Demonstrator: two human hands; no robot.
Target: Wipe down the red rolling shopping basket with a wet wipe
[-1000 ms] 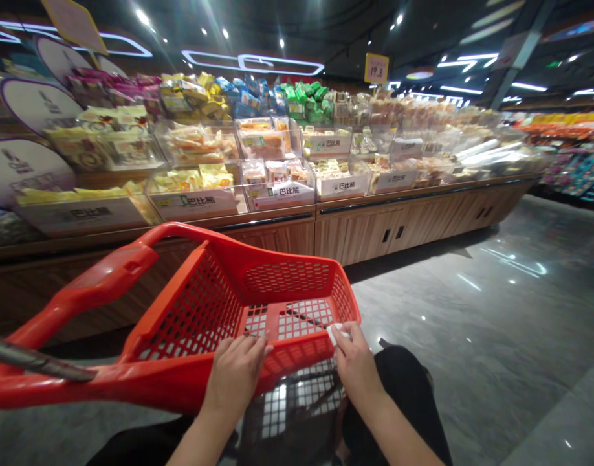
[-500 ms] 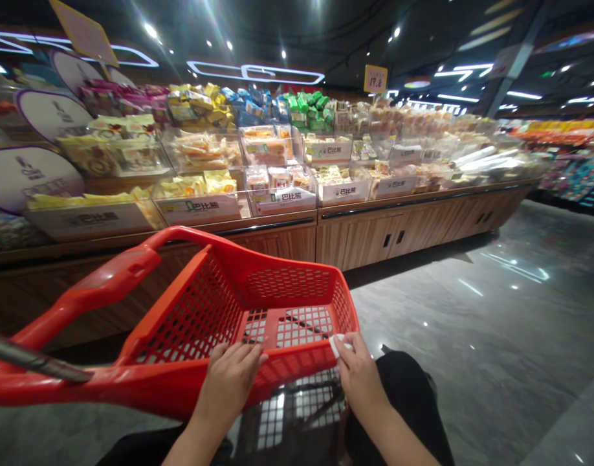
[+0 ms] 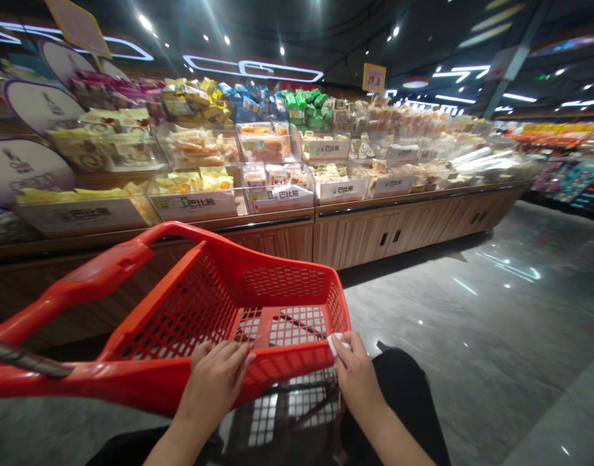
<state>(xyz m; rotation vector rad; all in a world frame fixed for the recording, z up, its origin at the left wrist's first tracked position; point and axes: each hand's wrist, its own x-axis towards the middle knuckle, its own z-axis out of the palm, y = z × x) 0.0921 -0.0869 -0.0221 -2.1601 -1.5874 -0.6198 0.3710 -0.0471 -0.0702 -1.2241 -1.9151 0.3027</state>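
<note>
Basket [image 3: 282,285] swung left, left hand [image 3: 214,388] on rim [image 3: 287,364], right hand [image 3: 358,382] pinching tissue [image 3: 336,344]

Clear bins [image 3: 265,145] of packaged pastries on a wooden counter [image 3: 404,233]

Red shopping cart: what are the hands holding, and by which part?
The left hand grips the cart's front rim; the right hand pinches a small white scrap, perhaps tissue, against it.

Your right hand [image 3: 358,382] hides most of that small white item [image 3: 336,343], too little showing to tell what it is.
</note>
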